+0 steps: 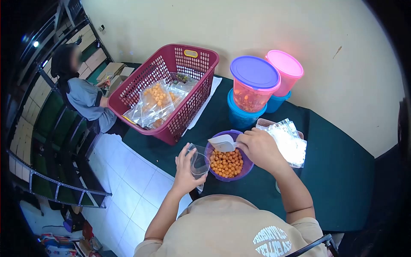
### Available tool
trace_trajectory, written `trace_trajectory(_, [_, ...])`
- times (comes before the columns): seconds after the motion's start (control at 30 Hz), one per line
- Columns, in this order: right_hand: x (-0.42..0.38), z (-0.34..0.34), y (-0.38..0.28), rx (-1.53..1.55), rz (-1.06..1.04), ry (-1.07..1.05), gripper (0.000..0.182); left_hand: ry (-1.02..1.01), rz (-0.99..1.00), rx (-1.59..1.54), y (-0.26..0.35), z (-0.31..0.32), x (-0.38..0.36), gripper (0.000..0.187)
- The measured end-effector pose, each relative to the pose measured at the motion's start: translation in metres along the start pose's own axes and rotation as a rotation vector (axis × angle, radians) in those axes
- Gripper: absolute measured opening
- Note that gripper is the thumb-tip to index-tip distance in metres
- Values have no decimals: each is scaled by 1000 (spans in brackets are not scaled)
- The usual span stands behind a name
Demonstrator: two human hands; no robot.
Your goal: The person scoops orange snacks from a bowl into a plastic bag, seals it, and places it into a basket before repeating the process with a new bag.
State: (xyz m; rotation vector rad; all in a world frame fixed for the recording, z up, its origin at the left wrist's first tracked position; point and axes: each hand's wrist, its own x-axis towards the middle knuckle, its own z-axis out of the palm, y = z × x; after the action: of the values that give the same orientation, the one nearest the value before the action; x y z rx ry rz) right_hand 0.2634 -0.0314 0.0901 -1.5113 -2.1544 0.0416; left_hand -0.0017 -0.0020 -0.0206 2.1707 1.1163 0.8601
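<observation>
Far left: co-worker (87,96) is sitting beyond the maroon basket (168,138), which is holding filled bags (155,100). Left hand (184,175) is gripping the clear cup (199,165), thumb and fingers curving part-open around its wall. White scoop (222,143) is slanting above the orange balls (227,166), which are lying in the purple bowl (247,170), just beside the cup; scoop load: cannot tell. Stacked tubs (252,97) are standing behind. Right hand (262,147) is pinching the scoop handle, fingers closed. Flat clear bags (286,143) are lying farthest right. Technique, judged: keeping cup mouth near bowl rim, scooping shallowly and tipping slowly should be limiting spills; squeezing lightly should be sparing the thin wall.
</observation>
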Motion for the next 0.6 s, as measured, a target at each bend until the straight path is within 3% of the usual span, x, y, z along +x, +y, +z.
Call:
trace_trajectory(0.07, [-5,36,21,-242,70,-255,13,-2,-72,67,-2,-1,-2,91])
trace_trajectory(0.2, [-5,111,35,-230,342,-766,27,-167,-212,232,-4,2,-4,92])
trace_trajectory(0.3, [-25,164,59,-163,330,-692,38,-134,-235,253,-7,5,-7,92])
trace_trajectory(0.33, [-27,164,64,-186,269,-779,44,-140,-245,253,-8,5,-8,92])
trace_trajectory(0.5, [-27,168,76,-42,410,-825,33,-172,-271,243,-13,4,-14,93])
trace_trajectory(0.6, [-36,191,72,32,283,-741,27,-180,-249,252,-12,8,-14,93])
